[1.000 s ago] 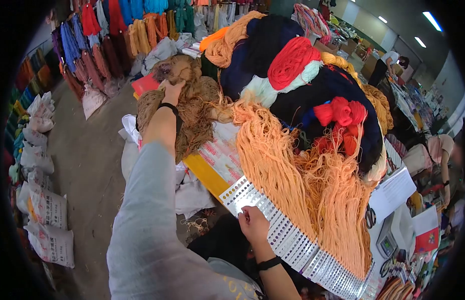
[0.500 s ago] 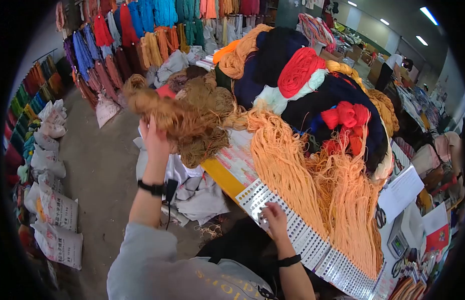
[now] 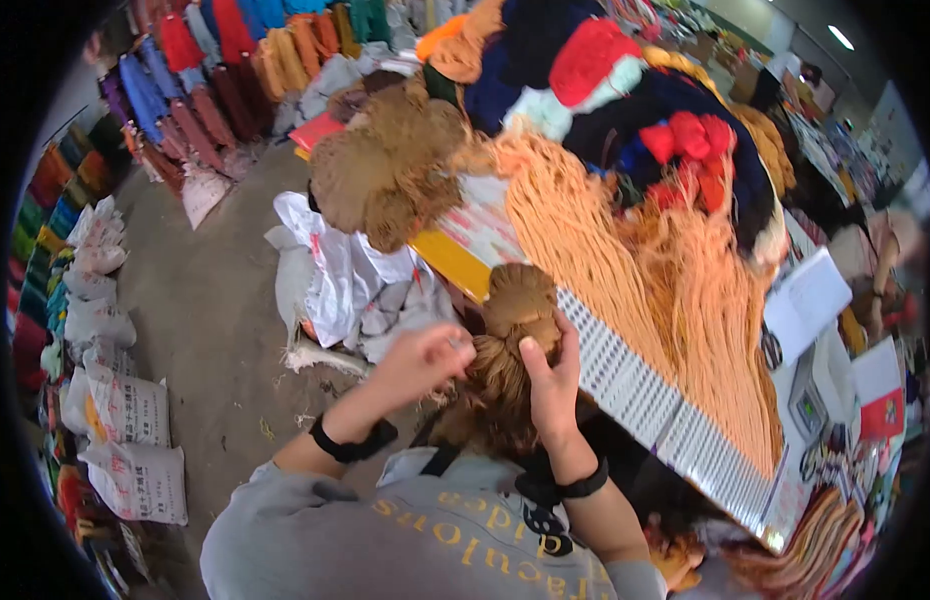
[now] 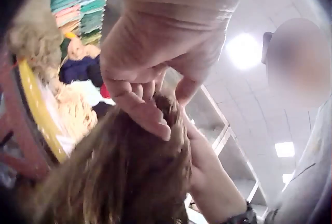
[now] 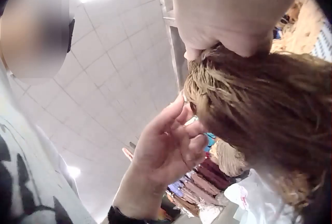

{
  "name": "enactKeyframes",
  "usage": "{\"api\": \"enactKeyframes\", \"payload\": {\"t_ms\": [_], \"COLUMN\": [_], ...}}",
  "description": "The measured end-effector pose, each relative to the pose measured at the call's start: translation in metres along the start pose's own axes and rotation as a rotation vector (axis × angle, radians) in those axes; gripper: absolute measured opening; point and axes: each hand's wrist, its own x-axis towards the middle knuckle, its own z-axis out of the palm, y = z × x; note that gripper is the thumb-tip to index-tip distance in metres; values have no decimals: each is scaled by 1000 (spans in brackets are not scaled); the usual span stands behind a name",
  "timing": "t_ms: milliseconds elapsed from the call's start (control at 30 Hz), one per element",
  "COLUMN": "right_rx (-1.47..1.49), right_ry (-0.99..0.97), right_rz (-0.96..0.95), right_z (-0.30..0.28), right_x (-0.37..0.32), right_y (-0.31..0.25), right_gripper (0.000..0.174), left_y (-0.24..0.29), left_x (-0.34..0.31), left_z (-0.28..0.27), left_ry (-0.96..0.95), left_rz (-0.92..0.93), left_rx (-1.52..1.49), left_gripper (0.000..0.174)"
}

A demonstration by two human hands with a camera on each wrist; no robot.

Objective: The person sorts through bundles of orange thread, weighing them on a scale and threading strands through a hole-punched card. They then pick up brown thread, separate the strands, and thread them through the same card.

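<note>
Fingers [image 4: 139, 109] of the left hand [image 3: 417, 362] are curled into the top of a brown yarn hank [image 3: 505, 345] and pinch its strands; I read that best from the left wrist view. The right hand [image 3: 551, 378] wraps the same hank from the other side, thumb up along it. I see the hank held upright between both hands, close to the chest, just in front of the tabletop [image 3: 447, 262] edge, where a dotted white sheet [image 3: 635, 390] and peach yarn [image 3: 605, 250] lie.
</note>
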Motion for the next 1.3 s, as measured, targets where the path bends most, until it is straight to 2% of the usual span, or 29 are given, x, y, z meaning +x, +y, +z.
{"api": "enactKeyframes", "payload": {"t_ms": [67,167,200,267,367,433,500,533,567,633,700,733,833,933,1067,1200,1233,1300], "right_rx": [32,85,97,126,26,-84,-39,150,146,-30,-215,-329,-715,-1076,-1428,-1587,-1611,-1633], "right_ry": [-23,-86,-100,-141,-214,-219,-100,-12,82,264,496,602,865,1032,1138,1088,1026,918], "right_rz": [11,-21,-21,-30,-40,-53,-3,-5,-92,-272,-385,-417,-429,-360,-207,-34,1,76], "right_z": [-12,-15,-17,-18,-25,-37,-68,-84,-101,-170,-233,-265,-344,-402,-451,-496,-511,-540], "right_x": [-11,-27,-32,-43,-59,-71,-86,-96,-109,-136,-145,-147,-137,-134,-141,-142,-143,-144], "right_y": [6,2,0,-3,-22,-26,-33,-44,-59,-81,-122,-144,-208,-257,-282,-257,-239,-195], "right_gripper": [50,51,53,56,68,75,77,82,79,75,73,72,70,68,65,63,62,61], "left_y": [-5,21,33,33,31,37,38,31,40,10,-9,-42,-41,-41,-36,-42,-44,-48], "left_x": [0,-5,-9,-7,-11,-13,-3,15,35,121,194,258,321,366,392,393,389,384], "left_z": [-5,16,21,30,29,27,15,7,-8,-52,-96,-135,-198,-221,-218,-208,-207,-218], "left_ry": [211,224,170,227,99,-92,-245,-242,-119,109,393,447,633,732,811,752,806,884], "left_rz": [216,657,707,829,730,632,534,419,400,487,439,477,222,8,-118,-246,-162,-77], "left_rx": [137,36,120,276,235,34,-104,-285,-229,-195,-69,36,362,530,573,870,881,678], "left_gripper": [34,42,51,53,53,52,51,47,43,37,40,45,46,53,70,60,53,47]}}
